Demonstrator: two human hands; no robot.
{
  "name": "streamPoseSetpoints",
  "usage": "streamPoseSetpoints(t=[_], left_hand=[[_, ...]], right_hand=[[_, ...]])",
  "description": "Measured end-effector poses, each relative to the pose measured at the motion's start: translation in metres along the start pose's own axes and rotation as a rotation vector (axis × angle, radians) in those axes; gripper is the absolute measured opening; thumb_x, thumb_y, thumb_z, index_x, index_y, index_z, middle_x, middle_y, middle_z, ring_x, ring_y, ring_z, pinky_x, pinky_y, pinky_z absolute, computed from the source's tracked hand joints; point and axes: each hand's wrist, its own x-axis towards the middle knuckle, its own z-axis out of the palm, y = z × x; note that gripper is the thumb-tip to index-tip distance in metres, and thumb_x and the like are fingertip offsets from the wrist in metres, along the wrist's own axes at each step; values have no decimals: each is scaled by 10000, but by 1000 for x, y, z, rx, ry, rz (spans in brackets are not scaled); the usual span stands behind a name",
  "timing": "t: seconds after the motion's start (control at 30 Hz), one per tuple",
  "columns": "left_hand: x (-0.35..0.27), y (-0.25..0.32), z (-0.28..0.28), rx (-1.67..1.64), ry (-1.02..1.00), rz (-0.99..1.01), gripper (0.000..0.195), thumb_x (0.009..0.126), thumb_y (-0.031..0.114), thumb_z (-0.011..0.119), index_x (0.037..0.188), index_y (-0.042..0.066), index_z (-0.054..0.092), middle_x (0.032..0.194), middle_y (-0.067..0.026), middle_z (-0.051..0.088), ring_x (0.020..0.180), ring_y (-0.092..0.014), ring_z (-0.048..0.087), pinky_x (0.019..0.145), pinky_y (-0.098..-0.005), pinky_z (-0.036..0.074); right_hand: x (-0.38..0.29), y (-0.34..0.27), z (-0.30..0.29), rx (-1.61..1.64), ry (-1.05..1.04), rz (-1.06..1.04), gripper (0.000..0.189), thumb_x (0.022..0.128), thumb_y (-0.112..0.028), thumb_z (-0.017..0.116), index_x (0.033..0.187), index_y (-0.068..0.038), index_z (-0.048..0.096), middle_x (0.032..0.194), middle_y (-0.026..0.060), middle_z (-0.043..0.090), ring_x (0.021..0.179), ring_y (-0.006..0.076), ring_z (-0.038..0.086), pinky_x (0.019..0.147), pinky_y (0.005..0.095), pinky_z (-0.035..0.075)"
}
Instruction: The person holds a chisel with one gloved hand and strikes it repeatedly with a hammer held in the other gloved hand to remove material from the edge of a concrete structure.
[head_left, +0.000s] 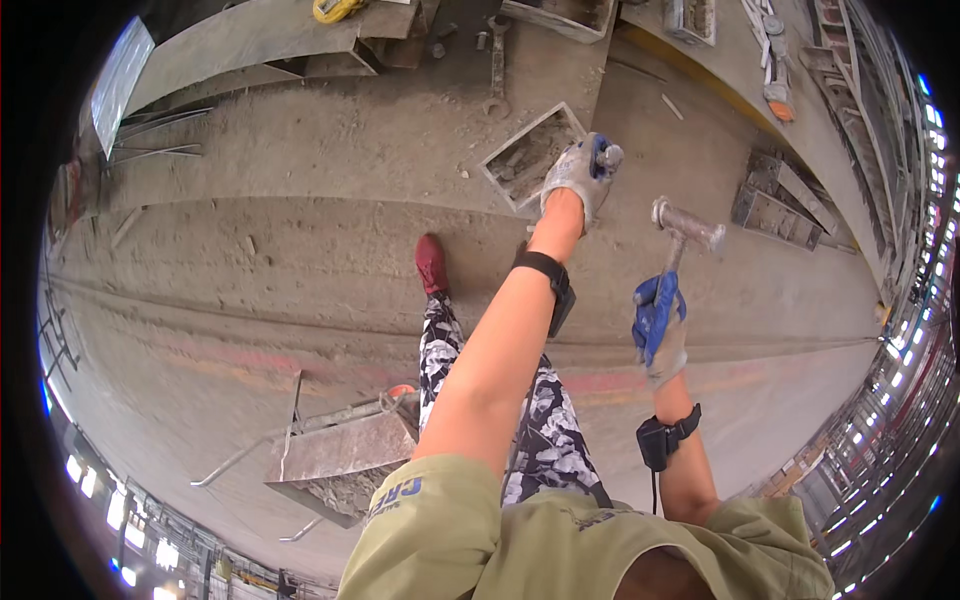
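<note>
My left hand (580, 174), in a grey and blue work glove, is closed round a metal rod or tool (612, 156) whose rounded end shows at the fist. Under and beside that hand lies a rectangular metal box mould (512, 193) with rubble in it, on the concrete floor. My right hand (660, 324), gloved the same way, grips the handle of a metal sledgehammer (688, 225). The hammer's head is raised beyond the fingers, to the right of the left hand. How much of the rod the left fist hides I cannot tell.
A large wrench (497, 71) lies beyond the box. Metal boxes (778, 214) stand at the right, near a long steel beam. A metal cart or wheelbarrow (341, 450) with debris is at lower left. My red shoe (430, 262) is on the dusty floor.
</note>
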Motion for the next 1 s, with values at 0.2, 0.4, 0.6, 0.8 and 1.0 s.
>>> streamPoseSetpoints(t=[0.2,0.4,0.6,0.8,1.0], left_hand=[[-5,-26,2,-5,16,9,241,791,162,595,1022,100,562,976,-198,625,939,-405,572,779,-454,455],[-14,-8,-3,31,-26,9,303,773,107,606,1073,110,563,1034,-183,619,977,-387,567,819,-438,461],[-28,-19,19,111,-26,58,379,751,98,628,1122,129,560,1120,-162,588,1086,-356,528,881,-411,443],[-27,-21,5,62,-66,15,313,744,50,607,1048,125,600,1050,-155,603,1020,-359,546,864,-426,447],[-17,-5,12,59,-69,45,321,742,58,619,1056,116,595,1037,-161,611,1017,-366,548,858,-424,453]], right_hand=[[-11,-89,30,-205,54,-301,432,956,-495,430,832,-88,506,530,-72,339,380,22,289,324,188,209],[-13,-155,42,188,-208,-1125,299,912,-309,500,738,-67,501,581,28,443,453,124,404,370,247,317],[49,-11,7,-722,142,-403,395,963,-437,438,942,-66,572,752,56,529,672,137,519,627,234,429],[-20,-122,55,-30,120,-819,403,941,-458,468,747,-107,498,550,-28,380,431,60,339,382,178,243],[40,10,-18,-557,179,-871,290,926,-326,522,884,-39,538,739,39,524,619,159,499,530,263,423]])
